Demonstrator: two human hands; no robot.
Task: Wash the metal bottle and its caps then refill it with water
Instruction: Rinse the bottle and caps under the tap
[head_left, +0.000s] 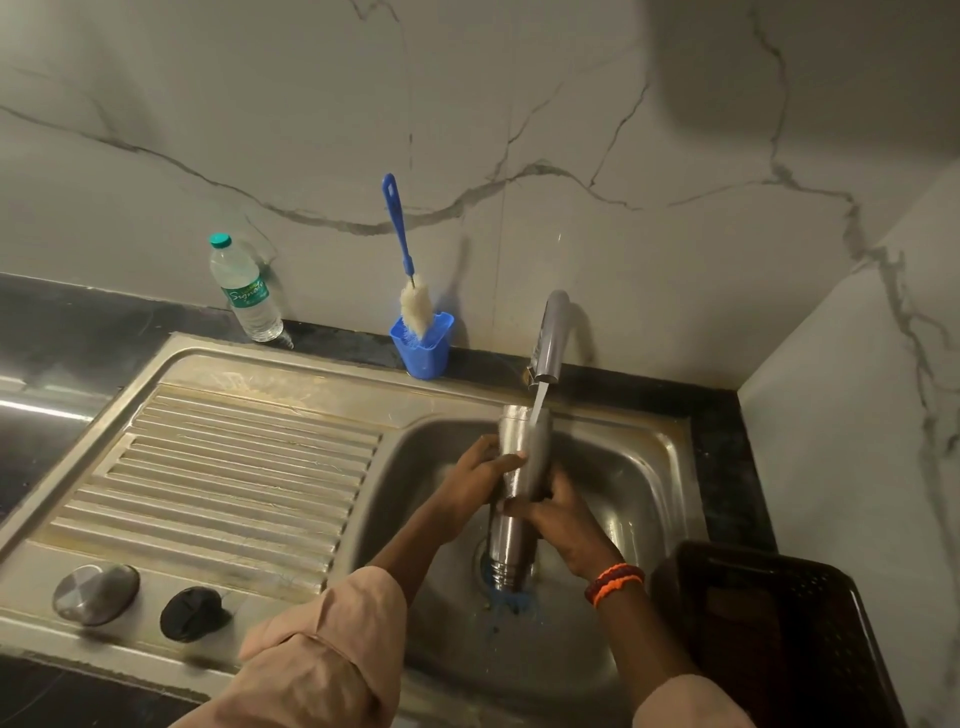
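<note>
The metal bottle (519, 467) is held upside down over the sink basin (639, 483), its threaded mouth pointing at the drain. A thin stream from the tap (549, 338) runs onto its upturned base. My left hand (475, 480) grips the bottle's upper body from the left. My right hand (558, 512) wraps the middle from the right. A round metal cap (96, 594) and a black inner cap (191, 613) lie on the near end of the draining board.
A blue-handled bottle brush (410, 280) stands in a blue holder (422, 343) behind the sink. A plastic water bottle (245, 288) stands at the back left. A dark basket (769, 623) sits to the right of the basin. The ribbed draining board (234, 467) lies left.
</note>
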